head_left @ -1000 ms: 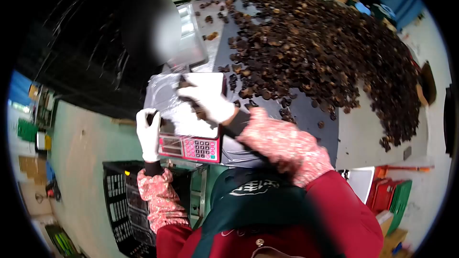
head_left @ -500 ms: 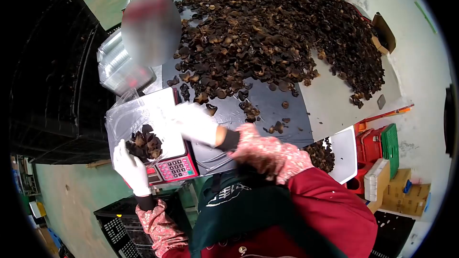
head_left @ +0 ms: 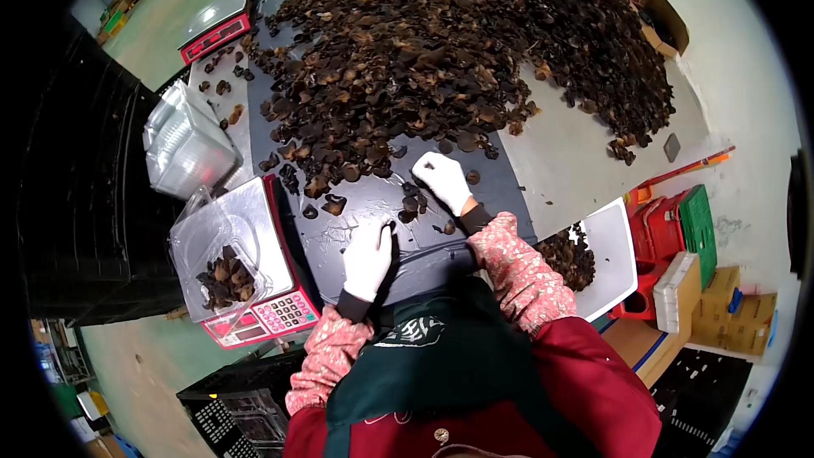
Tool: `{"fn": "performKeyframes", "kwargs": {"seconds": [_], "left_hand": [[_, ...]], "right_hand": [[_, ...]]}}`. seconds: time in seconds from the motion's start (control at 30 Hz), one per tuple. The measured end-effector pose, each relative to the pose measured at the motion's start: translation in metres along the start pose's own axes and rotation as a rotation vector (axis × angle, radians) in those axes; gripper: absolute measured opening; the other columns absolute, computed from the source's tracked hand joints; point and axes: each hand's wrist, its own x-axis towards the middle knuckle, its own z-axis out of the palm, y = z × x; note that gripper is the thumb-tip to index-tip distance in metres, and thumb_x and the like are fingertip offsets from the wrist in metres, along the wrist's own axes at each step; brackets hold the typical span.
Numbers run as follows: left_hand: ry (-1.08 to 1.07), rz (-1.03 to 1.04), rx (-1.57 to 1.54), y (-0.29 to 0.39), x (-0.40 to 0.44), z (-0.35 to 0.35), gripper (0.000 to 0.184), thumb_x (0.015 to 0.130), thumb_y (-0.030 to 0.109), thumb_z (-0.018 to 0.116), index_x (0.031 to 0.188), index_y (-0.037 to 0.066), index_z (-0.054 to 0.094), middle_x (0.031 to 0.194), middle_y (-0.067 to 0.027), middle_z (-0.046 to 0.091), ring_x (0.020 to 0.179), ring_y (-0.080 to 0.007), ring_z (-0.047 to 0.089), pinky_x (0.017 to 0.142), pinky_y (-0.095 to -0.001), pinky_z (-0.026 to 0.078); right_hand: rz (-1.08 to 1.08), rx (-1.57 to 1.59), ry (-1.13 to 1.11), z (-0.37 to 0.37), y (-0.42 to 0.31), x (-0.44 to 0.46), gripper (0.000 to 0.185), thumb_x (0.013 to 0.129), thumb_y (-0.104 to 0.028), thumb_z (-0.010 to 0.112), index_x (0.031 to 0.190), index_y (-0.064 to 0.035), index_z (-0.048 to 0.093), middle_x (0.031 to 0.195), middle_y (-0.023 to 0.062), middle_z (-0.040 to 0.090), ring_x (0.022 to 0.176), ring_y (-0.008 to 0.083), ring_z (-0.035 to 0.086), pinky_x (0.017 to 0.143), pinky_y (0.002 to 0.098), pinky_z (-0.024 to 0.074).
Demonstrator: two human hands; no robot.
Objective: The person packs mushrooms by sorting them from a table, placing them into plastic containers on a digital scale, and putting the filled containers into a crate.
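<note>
My left hand (head_left: 368, 259), in a white glove, is over the dark table cover, fingers curled, a bit of dark fungus at its fingertips. My right hand (head_left: 443, 180), also gloved, is closed just beyond a few loose fungus pieces (head_left: 412, 203); anything inside it is hidden. To the left, a clear plastic container (head_left: 197, 276) holding dark fungus pieces (head_left: 227, 280) rests on a red and white scale (head_left: 270, 237). The big heap of dark fungus (head_left: 407, 68) spreads beyond my hands.
Stacked clear containers (head_left: 191, 148) stand behind the scale. A second scale (head_left: 218, 24) is at the back left. At the right are a white bin (head_left: 612, 259) with fungus, red crates (head_left: 657, 233) and cardboard boxes (head_left: 738, 314). Black crates are lower left.
My left hand has left the container on the scale and moved right, over the table. My right hand has moved right and away from the scale. The view has shifted too.
</note>
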Motion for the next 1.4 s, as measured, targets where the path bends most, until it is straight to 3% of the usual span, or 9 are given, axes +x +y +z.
{"fn": "performKeyframes", "kwargs": {"seconds": [0.23, 0.47, 0.63, 0.77, 0.83, 0.97, 1.03, 1.17, 1.4], "left_hand": [[-0.058, -0.099, 0.129, 0.005, 0.025, 0.047, 0.045, 0.087, 0.024, 0.069, 0.123, 0.005, 0.052, 0.11, -0.0171, 0.053, 0.095, -0.0394, 0.062, 0.077, -0.0449, 0.051], [-0.081, -0.135, 0.074, -0.011, 0.026, 0.046, 0.024, 0.083, 0.016, 0.07, 0.094, 0.003, 0.053, 0.095, -0.0179, 0.055, 0.087, -0.0401, 0.06, 0.073, -0.045, 0.049], [-0.222, -0.561, -0.593, -0.011, 0.02, 0.028, 0.006, 0.094, 0.01, 0.062, 0.097, 0.006, 0.059, 0.066, 0.0014, 0.057, 0.051, -0.0049, 0.051, 0.046, -0.0229, 0.042], [-0.246, -0.541, -0.935, 0.012, 0.008, 0.022, 0.01, 0.097, 0.01, 0.059, 0.103, 0.002, 0.058, 0.073, -0.0004, 0.061, 0.052, -0.0072, 0.054, 0.048, -0.0213, 0.043], [-0.315, -0.525, -0.956, 0.022, 0.002, 0.028, 0.014, 0.096, 0.007, 0.059, 0.107, 0.0, 0.058, 0.08, -0.0034, 0.064, 0.055, -0.008, 0.055, 0.051, -0.0214, 0.045], [-0.336, -0.424, -1.062, 0.051, -0.008, 0.037, 0.027, 0.099, 0.005, 0.051, 0.125, -0.001, 0.052, 0.092, -0.006, 0.065, 0.072, -0.0091, 0.06, 0.067, -0.0232, 0.05], [-0.254, -0.394, -0.982, 0.038, 0.0, 0.032, 0.024, 0.098, 0.005, 0.051, 0.122, 0.002, 0.055, 0.094, -0.0086, 0.066, 0.074, -0.0108, 0.064, 0.066, -0.0241, 0.052], [0.053, -0.152, -0.059, -0.002, 0.022, 0.019, 0.04, 0.09, 0.015, 0.065, 0.127, 0.004, 0.056, 0.113, -0.0174, 0.058, 0.105, -0.0318, 0.059, 0.091, -0.0387, 0.048], [-0.197, 0.095, 0.303, 0.023, 0.058, 0.036, 0.057, 0.083, 0.03, 0.073, 0.136, 0.023, 0.054, 0.13, -0.0177, 0.051, 0.101, -0.0384, 0.06, 0.082, -0.0454, 0.054]], "right_hand": [[0.287, 0.476, 0.059, -0.118, 0.01, -0.085, 0.014, 0.092, -0.015, 0.063, 0.09, -0.0009, 0.066, 0.084, 0.0045, 0.067, 0.077, 0.0126, 0.062, 0.075, 0.0277, 0.0501], [0.259, -0.903, 0.226, -0.237, 0.092, -0.198, 0.017, 0.086, -0.022, 0.068, 0.091, -0.0062, 0.071, 0.091, 0.0122, 0.07, 0.094, 0.0273, 0.066, 0.087, 0.0357, 0.0506], [0.108, -0.336, 0.217, -0.173, 0.037, -0.153, 0.02, 0.09, -0.019, 0.064, 0.101, -0.0049, 0.073, 0.099, 0.0126, 0.071, 0.097, 0.0267, 0.067, 0.088, 0.0331, 0.0508], [-0.512, -0.384, 0.005, -0.065, 0.009, -0.113, 0.023, 0.088, -0.007, 0.067, 0.11, -0.0019, 0.069, 0.105, 0.0101, 0.071, 0.088, 0.0229, 0.068, 0.076, 0.0296, 0.0562], [-0.019, 0.374, -0.11, -0.029, -0.03, -0.115, 0.024, 0.09, -0.008, 0.067, 0.112, 0.0013, 0.068, 0.1, 0.0138, 0.07, 0.075, 0.015, 0.067, 0.067, 0.0245, 0.0535], [-0.138, 0.231, -0.007, -0.028, -0.009, -0.126, 0.025, 0.09, -0.005, 0.066, 0.114, 0.0023, 0.067, 0.097, 0.007, 0.068, 0.073, 0.0066, 0.06, 0.065, 0.0204, 0.0497], [0.24, 0.37, 0.026, -0.07, 0.006, -0.138, 0.018, 0.091, -0.004, 0.063, 0.108, 0.0022, 0.068, 0.094, 0.0063, 0.069, 0.08, 0.0094, 0.065, 0.07, 0.023, 0.0514], [0.185, -0.848, 0.005, -0.178, 0.063, -0.199, 0.023, 0.085, -0.016, 0.068, 0.106, -0.0066, 0.071, 0.101, 0.0126, 0.068, 0.093, 0.0276, 0.066, 0.086, 0.0359, 0.0515], [-0.142, -0.385, 0.107, -0.105, 0.022, -0.151, 0.035, 0.086, -0.028, 0.07, 0.117, -0.0105, 0.068, 0.105, 0.0102, 0.066, 0.093, 0.0213, 0.066, 0.077, 0.0327, 0.0539]]}}
